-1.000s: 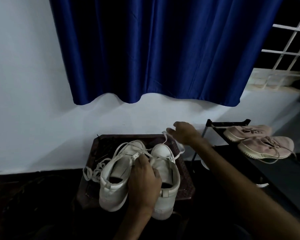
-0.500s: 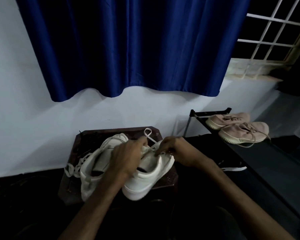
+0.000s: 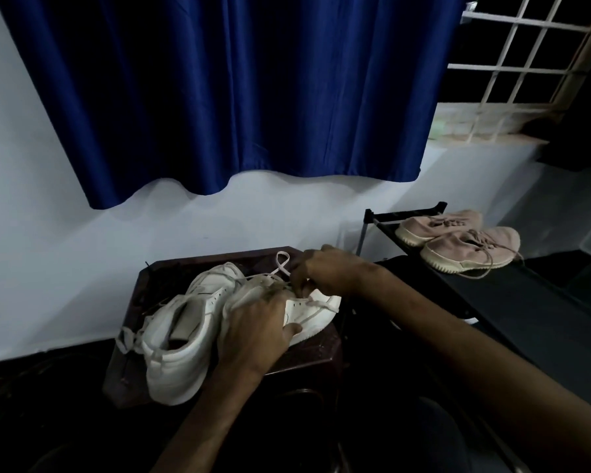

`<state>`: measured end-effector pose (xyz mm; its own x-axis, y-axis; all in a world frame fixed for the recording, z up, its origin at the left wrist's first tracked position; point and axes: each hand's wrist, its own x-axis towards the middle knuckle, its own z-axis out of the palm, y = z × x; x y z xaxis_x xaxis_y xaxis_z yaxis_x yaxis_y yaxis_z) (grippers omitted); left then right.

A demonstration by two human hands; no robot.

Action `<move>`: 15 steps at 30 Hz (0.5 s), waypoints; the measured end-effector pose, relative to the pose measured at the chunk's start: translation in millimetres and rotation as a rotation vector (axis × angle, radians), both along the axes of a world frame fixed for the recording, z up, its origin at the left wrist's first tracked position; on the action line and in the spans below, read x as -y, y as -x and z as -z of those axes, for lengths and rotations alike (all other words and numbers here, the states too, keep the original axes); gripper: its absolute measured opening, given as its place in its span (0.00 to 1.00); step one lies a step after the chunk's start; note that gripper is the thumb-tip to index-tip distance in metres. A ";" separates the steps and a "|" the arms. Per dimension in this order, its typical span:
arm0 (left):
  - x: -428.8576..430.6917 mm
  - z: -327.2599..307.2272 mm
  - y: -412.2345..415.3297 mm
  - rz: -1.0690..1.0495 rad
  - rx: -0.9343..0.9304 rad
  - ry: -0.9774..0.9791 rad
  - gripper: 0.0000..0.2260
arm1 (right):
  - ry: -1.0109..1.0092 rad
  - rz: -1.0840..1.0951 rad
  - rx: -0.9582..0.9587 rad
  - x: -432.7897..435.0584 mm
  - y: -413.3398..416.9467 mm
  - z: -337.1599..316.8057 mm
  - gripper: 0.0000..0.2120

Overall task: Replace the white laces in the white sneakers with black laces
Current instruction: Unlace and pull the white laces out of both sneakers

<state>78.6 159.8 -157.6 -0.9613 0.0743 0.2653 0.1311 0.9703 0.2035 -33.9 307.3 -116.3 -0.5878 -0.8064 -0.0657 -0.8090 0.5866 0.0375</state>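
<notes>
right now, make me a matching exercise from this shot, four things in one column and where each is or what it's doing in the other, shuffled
Things:
1. left hand
2. right hand
3. pink shoes
4. blue curtain

States:
A. on the black rack
B. hangs in front of the wall
C. pinches a white lace
D. grips a white sneaker

Pairs: 1-D, 2-C, 3-A, 4-B

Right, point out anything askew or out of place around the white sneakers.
The left-side white sneaker overhangs the near edge of the dark brown stool, its loosened white lace trailing off the side. The other white sneaker lies tilted, gripped by the left hand while the right hand pinches its lace loop.
</notes>
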 end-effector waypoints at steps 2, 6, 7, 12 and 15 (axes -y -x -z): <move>-2.3 -0.6 -2.3 0.006 0.000 -0.018 0.23 | 0.049 0.043 -0.001 3.6 4.2 -3.8 0.12; -13.0 -6.5 -3.9 -0.036 0.051 0.038 0.20 | 0.346 0.316 -0.006 9.3 22.1 -7.9 0.09; -19.6 -6.8 -6.7 -0.024 0.062 0.047 0.17 | 0.376 0.362 0.012 13.9 22.5 -4.5 0.09; -25.2 -3.6 -5.3 0.015 0.147 -0.095 0.13 | 0.485 0.375 0.180 32.0 8.1 12.8 0.09; -21.1 0.1 -3.7 0.006 0.176 -0.176 0.13 | 0.419 0.381 0.203 21.2 1.5 2.2 0.07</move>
